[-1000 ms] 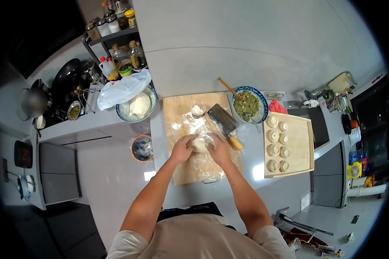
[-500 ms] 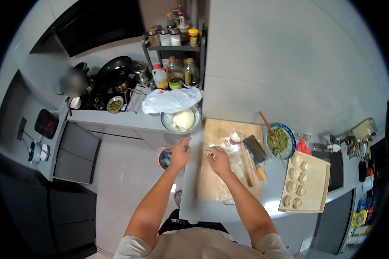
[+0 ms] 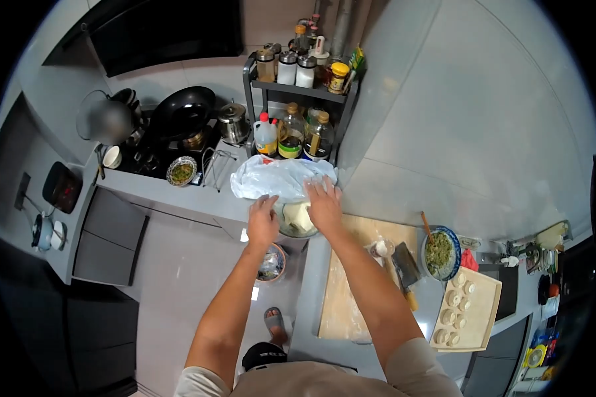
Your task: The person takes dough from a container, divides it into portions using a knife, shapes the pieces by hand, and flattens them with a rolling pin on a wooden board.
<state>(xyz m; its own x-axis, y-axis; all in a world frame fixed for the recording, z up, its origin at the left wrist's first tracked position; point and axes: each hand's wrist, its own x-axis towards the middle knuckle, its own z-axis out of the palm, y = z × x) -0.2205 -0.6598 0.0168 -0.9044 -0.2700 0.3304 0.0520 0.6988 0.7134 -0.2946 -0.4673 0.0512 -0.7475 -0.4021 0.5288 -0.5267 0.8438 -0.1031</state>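
Head view: plastic bag [image 3: 271, 177] at 12 o'clock being handled by bowl [image 3: 295, 234] w/ dough [image 3: 298, 216]; R hand [image 3: 325, 206] fingers slightly spread, L hand [image 3: 263, 222] fingers bent, pinch can't be confirmed.

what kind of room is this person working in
Most likely a home kitchen: there's a black wok by the stove, a rack of seasoning jars and bottles, and a floured wooden board on the counter.
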